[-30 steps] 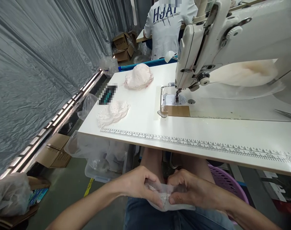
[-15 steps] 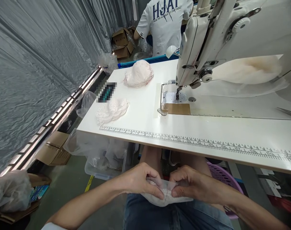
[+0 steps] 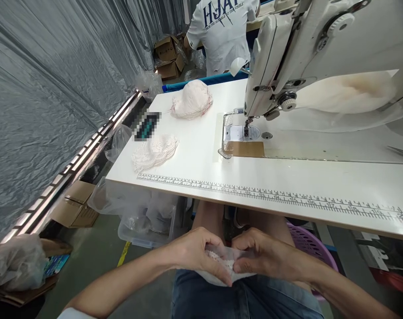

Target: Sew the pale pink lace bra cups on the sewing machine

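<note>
Over my lap I hold a thin white fabric piece with lacy trim (image 3: 218, 278). My left hand (image 3: 203, 252) pinches its left part between thumb and fingers, the thumb lying across the lace. My right hand (image 3: 254, 251) grips the other side, close to the left thumb. Much of the cloth is hidden under the fingers. On the table above, a pale lace piece (image 3: 155, 153) lies near the left edge. Farther back sits a rounded pale pink fabric piece (image 3: 192, 99) with a frilled rim.
A white sewing machine (image 3: 271, 66) stands on the white table (image 3: 195, 155), which has a printed ruler (image 3: 254, 193) along its front. Scissors (image 3: 401, 153) lie at right. Below are a plastic bin (image 3: 148, 237) and a purple basket (image 3: 312, 248). A person (image 3: 221, 35) works beyond.
My right hand has shifted slightly left, closer to my left hand, and the fabric between them is bunched more. The things on the table have stayed put.
</note>
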The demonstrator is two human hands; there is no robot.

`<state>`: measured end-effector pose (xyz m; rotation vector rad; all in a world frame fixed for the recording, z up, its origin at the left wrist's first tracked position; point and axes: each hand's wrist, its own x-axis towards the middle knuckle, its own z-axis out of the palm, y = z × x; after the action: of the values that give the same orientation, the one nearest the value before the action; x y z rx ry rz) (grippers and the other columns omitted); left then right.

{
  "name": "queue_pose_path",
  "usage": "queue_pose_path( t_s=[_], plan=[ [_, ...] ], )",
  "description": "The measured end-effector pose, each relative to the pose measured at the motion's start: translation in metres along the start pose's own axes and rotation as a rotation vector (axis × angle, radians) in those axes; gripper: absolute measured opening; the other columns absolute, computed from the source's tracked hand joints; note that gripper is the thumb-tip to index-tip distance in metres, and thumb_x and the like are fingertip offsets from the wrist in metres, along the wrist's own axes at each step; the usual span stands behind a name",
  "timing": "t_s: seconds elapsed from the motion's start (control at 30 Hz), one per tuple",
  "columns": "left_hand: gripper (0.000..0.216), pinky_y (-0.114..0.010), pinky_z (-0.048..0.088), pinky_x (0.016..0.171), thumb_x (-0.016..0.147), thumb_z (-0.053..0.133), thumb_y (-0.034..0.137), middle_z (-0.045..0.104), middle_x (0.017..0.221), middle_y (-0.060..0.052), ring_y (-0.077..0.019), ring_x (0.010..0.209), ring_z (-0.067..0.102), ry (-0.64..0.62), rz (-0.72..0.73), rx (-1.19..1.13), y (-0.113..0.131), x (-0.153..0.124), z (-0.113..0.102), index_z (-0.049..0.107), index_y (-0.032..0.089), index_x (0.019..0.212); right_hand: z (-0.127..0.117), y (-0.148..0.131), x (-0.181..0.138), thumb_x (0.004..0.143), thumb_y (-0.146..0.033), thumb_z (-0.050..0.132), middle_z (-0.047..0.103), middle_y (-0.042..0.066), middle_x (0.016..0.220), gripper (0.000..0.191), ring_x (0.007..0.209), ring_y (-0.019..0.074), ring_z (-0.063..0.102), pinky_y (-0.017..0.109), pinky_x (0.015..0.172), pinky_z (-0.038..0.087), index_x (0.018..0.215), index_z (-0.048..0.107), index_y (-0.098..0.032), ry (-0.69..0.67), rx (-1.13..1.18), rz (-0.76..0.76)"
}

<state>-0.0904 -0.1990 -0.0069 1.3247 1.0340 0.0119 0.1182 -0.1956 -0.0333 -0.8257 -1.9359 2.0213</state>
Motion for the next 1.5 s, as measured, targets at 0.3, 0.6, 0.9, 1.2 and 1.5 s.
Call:
queue_pose_path(
  t_s=[0.3, 0.6, 0.9, 1.2, 1.5],
  plan=[
    [0.043, -0.021, 0.022, 0.05, 0.062, 0.077, 0.039, 0.039, 0.056, 0.006, -0.0066, 0.055, 0.036, -0.007, 0.177, 0.179, -0.01, 0.003, 0.014, 0.044, 0.014, 0.05, 0.013, -0.009, -0.002, 0.082, -0.041, 0.058, 0.05, -0.001, 0.061, 0.032, 0.059, 0.0119, 0.046, 0.024, 0.059, 0.033, 0.063, 0.062, -0.015, 0.096, -0.056, -0.082],
    [0.045, -0.021, 0.021, 0.047, 0.055, 0.077, 0.049, 0.037, 0.054, 0.006, -0.0065, 0.053, 0.034, -0.016, 0.077, 0.12, -0.011, 0.002, 0.013, 0.049, 0.014, 0.051, 0.005, -0.005, -0.01, 0.081, -0.041, 0.06, 0.044, -0.003, 0.061, 0.03, 0.057, 0.0098, 0.04, 0.021, 0.05, 0.028, 0.071, 0.064, -0.014, 0.019, 0.014, 0.018],
    [0.032, -0.018, 0.025, 0.047, 0.062, 0.076, 0.042, 0.043, 0.054, 0.006, -0.0061, 0.053, 0.035, -0.154, -0.032, -0.099, -0.002, -0.003, 0.005, 0.07, 0.013, 0.073, 0.002, 0.0, -0.01, 0.078, -0.04, 0.065, 0.056, 0.002, 0.07, 0.03, 0.063, 0.0118, 0.051, 0.021, 0.055, 0.036, 0.078, 0.068, -0.01, -0.104, 0.142, 0.042],
    [0.03, -0.018, 0.042, 0.063, 0.064, 0.076, 0.039, 0.065, 0.067, 0.0, -0.0085, 0.062, 0.053, -0.176, -0.036, -0.211, -0.006, -0.002, 0.003, 0.075, 0.015, 0.082, -0.004, 0.0, -0.016, 0.078, -0.036, 0.066, 0.063, 0.005, 0.076, 0.027, 0.068, 0.0146, 0.056, 0.022, 0.06, 0.042, 0.081, 0.071, -0.009, -0.095, 0.135, 0.089],
    [0.034, -0.021, 0.042, 0.061, 0.066, 0.074, 0.042, 0.067, 0.07, -0.002, -0.0104, 0.063, 0.055, -0.156, -0.085, -0.23, -0.015, 0.002, 0.0, 0.074, 0.015, 0.086, -0.009, 0.01, -0.02, 0.086, -0.041, 0.055, 0.063, 0.002, 0.068, 0.032, 0.065, 0.0156, 0.058, 0.023, 0.058, 0.043, 0.077, 0.07, -0.015, -0.035, -0.066, 0.093]
  ],
)
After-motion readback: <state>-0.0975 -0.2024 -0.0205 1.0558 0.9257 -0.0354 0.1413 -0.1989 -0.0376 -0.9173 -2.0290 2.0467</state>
